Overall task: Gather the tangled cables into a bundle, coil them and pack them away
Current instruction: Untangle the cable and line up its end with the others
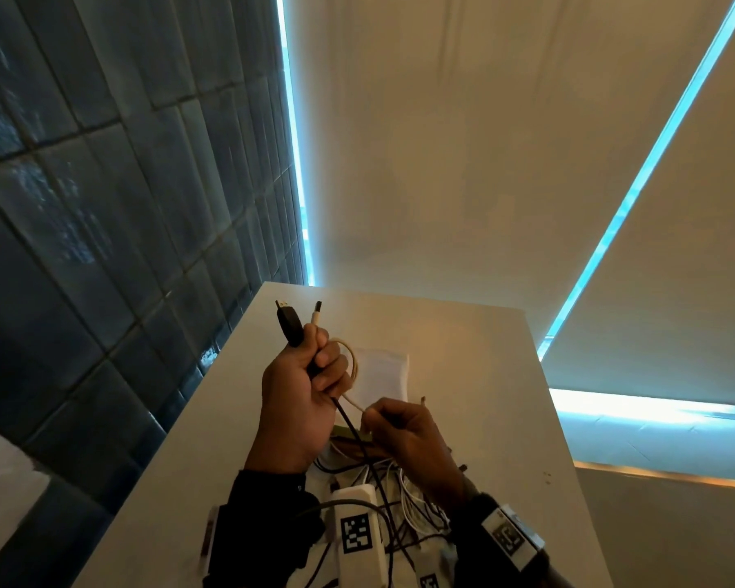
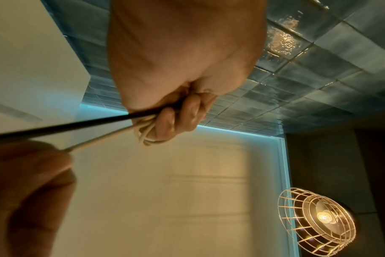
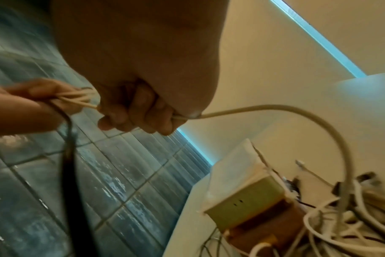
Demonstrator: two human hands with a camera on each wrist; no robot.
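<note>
Above the white tabletop [image 1: 463, 333]: left hand [image 1: 298, 396] fisted on thin cream cable [image 1: 349, 354] loops and black cable [image 1: 291, 328]; right hand [image 1: 408, 430], at four o'clock, pinching the cream strand taut between.

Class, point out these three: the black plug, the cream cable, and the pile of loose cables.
black plug [image 1: 288, 323], head view, its body above the fist.
cream cable [image 3: 275, 108], right wrist view, top of its arc.
pile [image 3: 341, 231], right wrist view, tangled white strands.
</note>
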